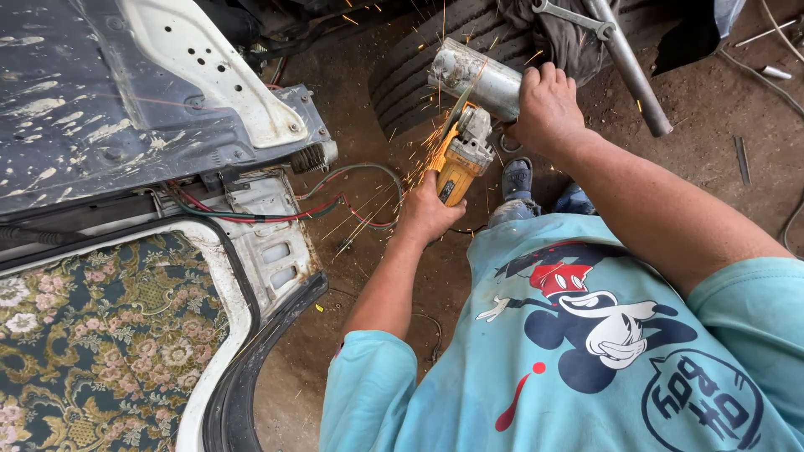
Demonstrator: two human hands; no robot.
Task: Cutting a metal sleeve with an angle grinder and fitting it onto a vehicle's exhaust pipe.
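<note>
My left hand [429,213] grips the body of a yellow angle grinder [462,159]. Its disc meets the end of a short grey metal cylinder [476,79], and orange sparks spray out to the left and upward. My right hand [547,107] holds that cylinder from its right end, over a worn black tyre [419,67]. My light blue printed T-shirt [578,335] fills the lower right of the view.
A dented, paint-flecked vehicle door frame [167,109] with loose red and green wires [335,197] stands at the left, over a floral patterned seat cover [92,335]. A long metal pipe [628,67] slants at the top right. My sandalled feet [517,177] rest on the dirt floor.
</note>
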